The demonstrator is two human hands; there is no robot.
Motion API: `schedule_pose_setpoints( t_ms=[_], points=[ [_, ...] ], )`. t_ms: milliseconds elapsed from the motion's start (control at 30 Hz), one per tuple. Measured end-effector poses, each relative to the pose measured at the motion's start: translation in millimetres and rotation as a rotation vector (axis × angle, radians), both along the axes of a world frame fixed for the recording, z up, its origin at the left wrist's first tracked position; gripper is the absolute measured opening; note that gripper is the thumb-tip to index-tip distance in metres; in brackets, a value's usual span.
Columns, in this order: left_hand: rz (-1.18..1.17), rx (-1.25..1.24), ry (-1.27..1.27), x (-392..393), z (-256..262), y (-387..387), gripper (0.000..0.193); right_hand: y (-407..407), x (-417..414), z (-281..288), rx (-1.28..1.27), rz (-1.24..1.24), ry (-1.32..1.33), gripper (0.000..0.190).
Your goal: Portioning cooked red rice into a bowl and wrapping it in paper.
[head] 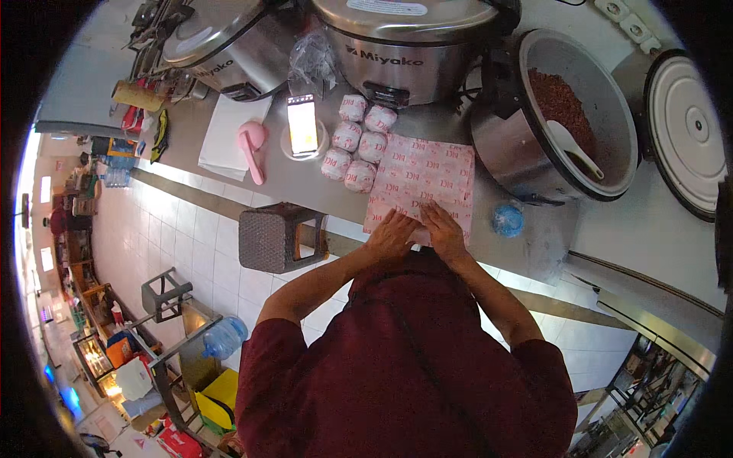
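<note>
Both my hands lie on a printed sheet of pinkish wrapping paper (pixel 424 172) at the counter's front edge. My left hand (pixel 395 235) rests on its lower left part, and my right hand (pixel 441 229) is just beside it, fingers pointing forward. Whether either pinches the paper's edge cannot be made out. Several round paper-wrapped bundles (pixel 359 176) stand in two rows against the sheet's left side. To the right, a small blue round item (pixel 508 221) sits on the counter. An uncovered rice cooker (pixel 498 149) holds reddish-brown rice (pixel 558 103) and a white rice paddle (pixel 572 146).
Two lidded rice cookers (pixel 401 63) (pixel 246 63) line the back. Left of the bundles are a lit phone (pixel 302 126), a pink scoop (pixel 252 149) and white paper sheets (pixel 220 137). A round lid (pixel 687 131) leans at far right. A stool (pixel 275 237) stands below the counter.
</note>
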State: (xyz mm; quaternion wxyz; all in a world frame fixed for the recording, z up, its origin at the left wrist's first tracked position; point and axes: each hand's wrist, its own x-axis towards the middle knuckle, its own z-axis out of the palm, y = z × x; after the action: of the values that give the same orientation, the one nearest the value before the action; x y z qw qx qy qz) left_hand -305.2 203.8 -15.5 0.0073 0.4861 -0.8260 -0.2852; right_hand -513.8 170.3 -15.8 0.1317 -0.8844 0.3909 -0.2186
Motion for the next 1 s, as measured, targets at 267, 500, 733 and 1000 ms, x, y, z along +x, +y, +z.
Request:
schedule_pose_setpoints(
  t_ms=[267,500,733,1000],
  points=[
    [0.646,-0.365,0.408,35.7,11.8,3.7,0.056,5.8,-13.1,-11.9,0.015,0.085,0.041,0.047],
    [0.149,-0.386,0.312,-6.7,18.2,6.5,0.048,1.6,-17.4,-14.7,0.023,0.158,0.014,0.053],
    [0.154,-0.344,0.329,24.4,-43.0,28.6,0.039,8.6,-40.7,-30.3,-0.022,0.171,0.004,0.041],
    [0.169,-0.499,0.276,36.0,-65.1,0.5,0.029,-4.9,-60.7,-37.9,-0.147,0.208,0.001,0.024]
  ],
)
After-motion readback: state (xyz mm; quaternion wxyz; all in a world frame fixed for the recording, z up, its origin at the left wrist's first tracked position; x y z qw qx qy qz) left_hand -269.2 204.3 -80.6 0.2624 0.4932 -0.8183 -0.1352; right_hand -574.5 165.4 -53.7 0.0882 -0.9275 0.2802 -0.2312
